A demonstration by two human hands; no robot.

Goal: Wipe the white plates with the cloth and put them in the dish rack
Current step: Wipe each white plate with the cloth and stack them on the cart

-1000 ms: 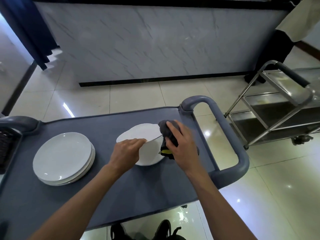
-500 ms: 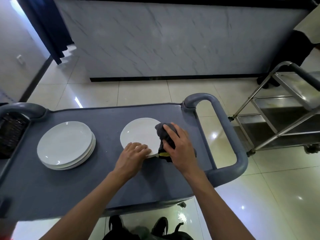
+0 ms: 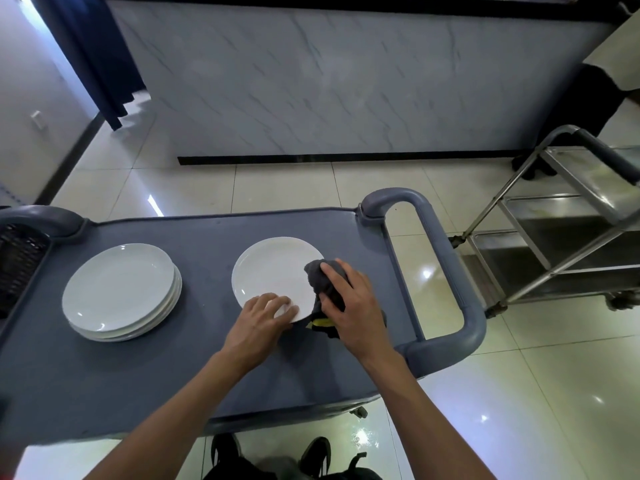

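Note:
A single white plate lies flat on the grey cart top. My left hand rests on its near rim, fingers over the edge. My right hand grips a dark grey cloth with a yellow patch, pressed on the plate's right edge. A stack of white plates sits further left on the cart. A black mesh rack shows at the cart's left end, mostly cut off by the frame.
The cart's grey loop handle stands right of my right hand. A steel trolley is parked on the tiled floor to the right. A marble counter front runs behind the cart. My shoes show below the cart.
The plate was tilted up a second ago and now lies flat on the cart. My left hand slid to its near rim; the cloth stays at the right edge.

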